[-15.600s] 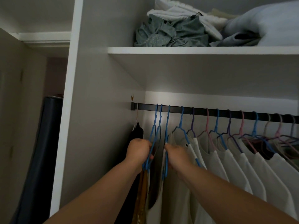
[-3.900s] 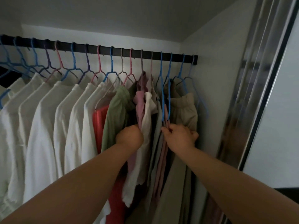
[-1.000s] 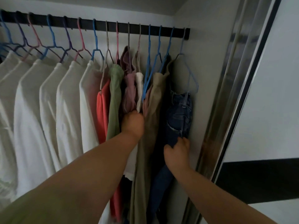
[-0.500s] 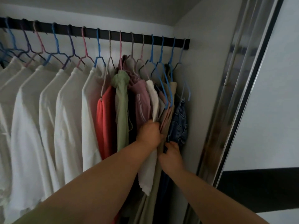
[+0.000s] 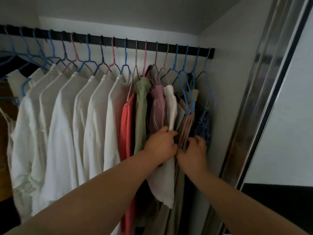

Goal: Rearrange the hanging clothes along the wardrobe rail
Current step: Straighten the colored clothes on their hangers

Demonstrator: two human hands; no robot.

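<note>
rail: black rail [image 5: 108,41] runs across the top of the wardrobe, right end butts the white side wall [image 5: 225,102]
clothes: row of white shirts [image 5: 67,119] fills the left and middle of the rail, packed shoulder to shoulder on blue, pink and purple hangers [image 5: 124,63]
right group: coral top [image 5: 127,126], green top [image 5: 141,116], mauve top with white stripes [image 5: 156,107], short white top [image 5: 171,102], then tan trousers [image 5: 187,129] and jeans [image 5: 204,122] last, against the side wall
right group spacing: bunched tight, garments touching; hooks closer together than in the white row
blue hangers at right end [image 5: 187,92]: tilted, lower bars hang down over the tan trousers
left hand [image 5: 160,145]: at the gap between short white top and tan trousers, fingers curled, gripping the edge of the short white top
left fingers [image 5: 171,133]: pressed together, tips tucked behind the fabric, so part of the grip is hidden
right hand [image 5: 194,153]: just beside the left hand, knuckles nearly touching it, on the tan trousers
right fingers [image 5: 197,140]: curled round the folds of the tan trousers; fingertips reach toward the jeans, contact with jeans cannot tell
arms: both bare forearms come up from the bottom edge, converging on the right group
far left: dark garment [image 5: 10,65] behind the first white shirts, brown one [image 5: 5,99] below it, mostly cut off
outside: sliding door frame [image 5: 264,92], shiny metal, runs diagonally down the right side; pale door panel [image 5: 291,116] beyond it with a dark band at the bottom
light: dim, colours muted
</note>
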